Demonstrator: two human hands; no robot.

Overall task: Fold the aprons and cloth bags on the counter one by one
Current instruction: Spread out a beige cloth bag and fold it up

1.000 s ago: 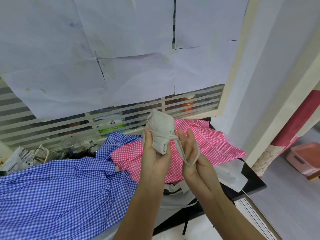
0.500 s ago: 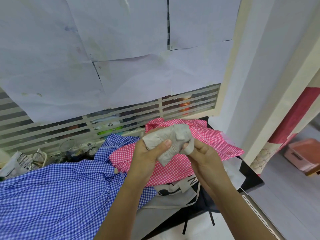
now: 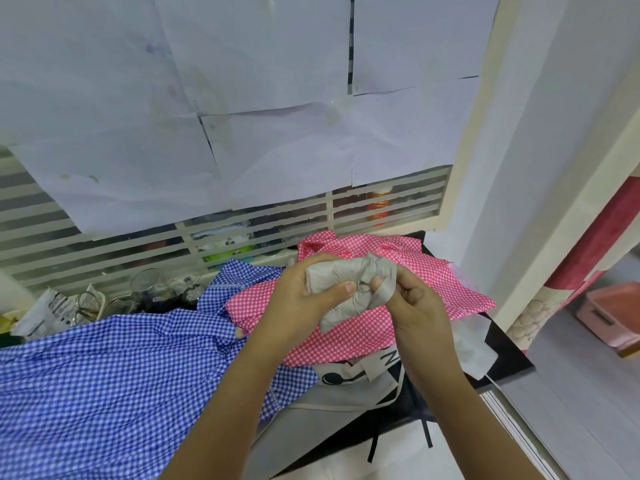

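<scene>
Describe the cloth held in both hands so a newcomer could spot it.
Find the black counter below the papered window. Above its pink checked apron, the left hand and right hand grip a beige bundle. Only it is rolled tight and plain; its neighbours lie loose.

Both hands hold a small rolled bundle of beige cloth (image 3: 349, 287) above the counter: the left hand (image 3: 304, 299) grips its body, the right hand (image 3: 415, 303) pinches its end. Below lie a pink-and-white checked cloth (image 3: 433, 285) and a blue-and-white checked cloth (image 3: 121, 375).
</scene>
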